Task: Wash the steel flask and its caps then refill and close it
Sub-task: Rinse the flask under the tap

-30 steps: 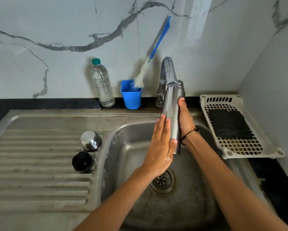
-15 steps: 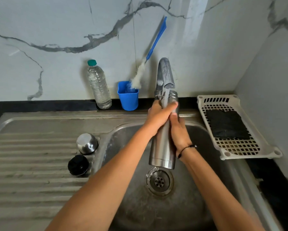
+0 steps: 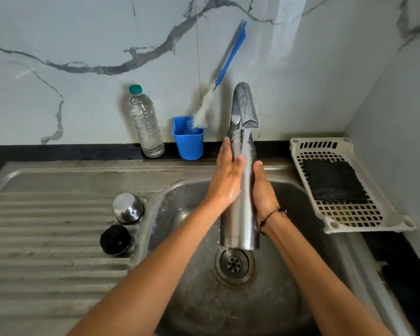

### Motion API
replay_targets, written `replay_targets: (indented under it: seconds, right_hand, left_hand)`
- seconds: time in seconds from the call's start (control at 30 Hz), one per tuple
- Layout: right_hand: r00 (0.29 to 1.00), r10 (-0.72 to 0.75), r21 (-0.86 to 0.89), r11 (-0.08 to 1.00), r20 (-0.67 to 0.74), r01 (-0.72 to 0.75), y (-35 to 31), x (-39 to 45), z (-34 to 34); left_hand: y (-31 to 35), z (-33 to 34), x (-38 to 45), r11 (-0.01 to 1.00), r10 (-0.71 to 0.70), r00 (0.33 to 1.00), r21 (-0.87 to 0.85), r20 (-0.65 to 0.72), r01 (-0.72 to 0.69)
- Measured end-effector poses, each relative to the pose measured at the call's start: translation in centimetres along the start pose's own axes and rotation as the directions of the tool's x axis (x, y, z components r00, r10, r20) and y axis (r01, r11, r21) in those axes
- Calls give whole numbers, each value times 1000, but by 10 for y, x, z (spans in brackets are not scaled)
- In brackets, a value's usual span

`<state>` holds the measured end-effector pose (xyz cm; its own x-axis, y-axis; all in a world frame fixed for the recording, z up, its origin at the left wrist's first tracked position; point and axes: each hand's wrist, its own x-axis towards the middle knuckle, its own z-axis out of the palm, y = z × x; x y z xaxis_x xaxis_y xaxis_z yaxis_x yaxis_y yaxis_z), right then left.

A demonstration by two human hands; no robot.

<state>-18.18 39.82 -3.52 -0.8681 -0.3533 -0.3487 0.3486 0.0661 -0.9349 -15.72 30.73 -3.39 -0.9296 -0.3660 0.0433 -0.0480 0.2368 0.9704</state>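
The steel flask [image 3: 240, 226] stands upright over the sink basin [image 3: 192, 299], its open neck under the tap [image 3: 243, 105], and water runs down it. My left hand [image 3: 224, 180] lies flat against the flask's upper left side, fingers straight and pointing up. My right hand [image 3: 264, 192] holds the flask from the right, thumb up, its fingers hidden behind the body. The steel cap [image 3: 128, 207] and the black inner cap [image 3: 116, 239] sit on the ribbed drainboard [image 3: 46, 238], left of the basin.
A clear plastic bottle [image 3: 146, 124] and a blue cup [image 3: 188, 141] with a blue-handled bottle brush [image 3: 228, 59] stand at the wall. A white slotted tray [image 3: 398, 221] with a black scrub pad [image 3: 332, 181] sits at the right. The drain [image 3: 234, 264] lies below the flask.
My left hand slid from the flask's lower side up to grip its neck, then opened flat along the upper side. The flask sank lower under the tap.
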Motion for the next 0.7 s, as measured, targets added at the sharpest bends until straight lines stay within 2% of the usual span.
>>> replay_targets:
  seconds: [0.03,0.1,0.2,0.27,0.37,0.43,0.5,0.57,0.6,0.67,0.7]
  right_hand:
    - [1000,12,16,1000,6,-12,1,-6,2]
    - [1000,-9,21,1000,-24,9,-3,-8,3]
    - [989,-126,-26,992,-74,124,-25,5,-2]
    - [989,-114,-16,993,-98,113,-39,13,-5]
    - [996,-49,-3,999,-76,48,-39,19,-4]
    - [999,-23,0,1000,-22,23,-31,16,-1]
    - [999,-9,-19,1000,49,10,-21,8,1]
    - [995,-24,-27,999,102,27,-13,-5,3]
    - [995,-28,-21,999,98,30,-10,-9,3]
    - [992,-69,-96,992,105,79,-5,-9,0]
    - [989,-99,-201,972,108,119,-6,-11,1]
  left_hand:
    - [8,-4,11,998,-27,1000,-54,-15,26]
    - [18,-6,17,999,-9,999,-41,-47,8]
    - [10,6,-14,985,157,987,79,-21,-155]
    - [-9,14,-45,967,211,976,139,48,-215]
    - [-29,14,-61,987,137,989,76,63,-142]
    - [-24,10,-49,991,56,997,-123,49,-50]
    - [-6,2,-29,950,-81,997,-303,-13,73]
    - [11,-10,-5,924,-222,973,-332,-59,191]
    - [16,-15,4,907,-278,960,-338,-35,250]
    - [23,-16,13,899,-318,948,-318,2,302]
    - [22,-12,16,921,-302,952,-274,-50,278]
